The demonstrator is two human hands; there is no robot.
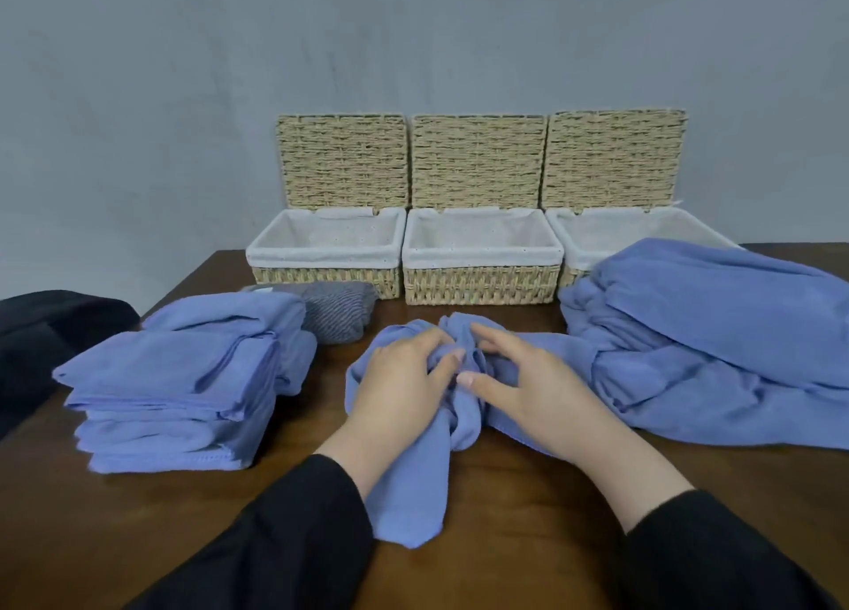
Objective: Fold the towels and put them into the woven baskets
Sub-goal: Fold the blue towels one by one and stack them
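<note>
Both hands, left hand [404, 375], right hand [528, 379], bunch crumpled towel [413, 471]; fingertips seemingly buried in folds.

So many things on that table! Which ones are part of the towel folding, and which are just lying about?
Part of the job:
- bunched blue towel, held by the left hand and right hand
- folded towel stack
- loose towel pile
- three open woven baskets

Just lying about:
- grey striped cloth
- dark fabric at the left edge
</note>
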